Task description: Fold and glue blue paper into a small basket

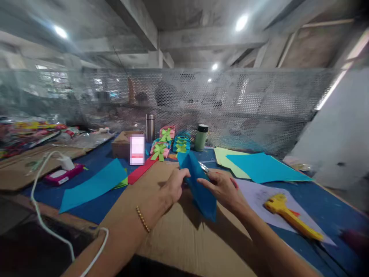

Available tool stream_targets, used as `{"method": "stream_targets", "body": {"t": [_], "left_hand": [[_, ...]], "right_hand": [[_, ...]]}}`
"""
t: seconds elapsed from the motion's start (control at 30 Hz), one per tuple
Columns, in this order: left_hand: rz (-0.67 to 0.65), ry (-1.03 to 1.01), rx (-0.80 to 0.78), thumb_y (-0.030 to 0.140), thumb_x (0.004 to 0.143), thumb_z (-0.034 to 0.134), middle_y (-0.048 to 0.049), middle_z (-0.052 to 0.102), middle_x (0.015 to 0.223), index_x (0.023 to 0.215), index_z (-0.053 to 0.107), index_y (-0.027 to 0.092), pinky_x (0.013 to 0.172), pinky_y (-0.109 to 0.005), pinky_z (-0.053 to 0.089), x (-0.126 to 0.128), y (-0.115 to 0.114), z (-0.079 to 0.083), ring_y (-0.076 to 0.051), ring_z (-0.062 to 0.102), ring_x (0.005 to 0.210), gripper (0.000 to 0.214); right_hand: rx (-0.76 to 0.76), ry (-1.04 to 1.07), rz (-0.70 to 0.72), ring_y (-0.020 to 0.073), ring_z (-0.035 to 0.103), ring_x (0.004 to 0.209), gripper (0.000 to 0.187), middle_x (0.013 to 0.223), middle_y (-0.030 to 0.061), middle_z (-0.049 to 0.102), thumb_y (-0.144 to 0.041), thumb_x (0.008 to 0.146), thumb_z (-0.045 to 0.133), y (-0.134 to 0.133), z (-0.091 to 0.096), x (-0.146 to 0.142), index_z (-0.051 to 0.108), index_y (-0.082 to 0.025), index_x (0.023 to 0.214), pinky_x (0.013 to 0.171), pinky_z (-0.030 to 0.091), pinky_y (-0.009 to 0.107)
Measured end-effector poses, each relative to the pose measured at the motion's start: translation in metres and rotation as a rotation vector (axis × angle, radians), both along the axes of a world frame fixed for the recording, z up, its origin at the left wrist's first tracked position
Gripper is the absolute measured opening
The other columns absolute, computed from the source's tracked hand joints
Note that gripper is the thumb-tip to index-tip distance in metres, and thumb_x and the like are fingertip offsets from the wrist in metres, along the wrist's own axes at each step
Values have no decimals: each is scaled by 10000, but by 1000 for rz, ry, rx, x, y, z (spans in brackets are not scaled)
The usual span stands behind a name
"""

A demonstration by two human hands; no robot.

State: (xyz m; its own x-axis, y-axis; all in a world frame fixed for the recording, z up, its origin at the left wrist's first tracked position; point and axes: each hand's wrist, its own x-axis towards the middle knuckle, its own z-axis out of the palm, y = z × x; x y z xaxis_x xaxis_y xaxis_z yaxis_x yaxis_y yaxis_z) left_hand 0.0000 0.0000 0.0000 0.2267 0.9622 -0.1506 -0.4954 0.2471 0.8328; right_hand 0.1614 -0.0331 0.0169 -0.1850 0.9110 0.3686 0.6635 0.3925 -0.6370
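Covering part of the blue table (pixel 90 206) beneath the left hand (pixel 175 184) and right hand (pixel 226 187), the brown cardboard (pixel 167 234) probably shields its surface, while the folded blue sheet (pixel 201 196) slants between them, pinched near its top by the left, seemingly for steadiness. Right of the right hand, lilac paper (pixel 255 198) bears the yellow glue gun (pixel 290 217), presumably within reach; that hand grips scissors (pixel 204 167) angled toward the sheet, contact unclear.

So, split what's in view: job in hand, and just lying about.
Likely in the job: blue sheet in the left hand, scissors in the right hand, cardboard underneath, perhaps the glue gun.
Apparently lying about: steel flask, green cup, tissue pack.
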Motion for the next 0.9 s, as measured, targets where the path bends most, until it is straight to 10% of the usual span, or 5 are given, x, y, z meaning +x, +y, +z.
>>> {"method": "stream_targets", "body": {"t": [0.9], "left_hand": [[20, 54, 156, 239, 552, 937, -146, 770, 1048, 1098, 714, 137, 935, -467, 575, -31, 30, 0, -323, 724, 994, 598]], "right_hand": [[65, 257, -267, 97, 289, 514, 555, 517, -39, 330, -691, 794, 537, 34, -25, 38, 366, -218, 558, 439, 212, 229]]}}
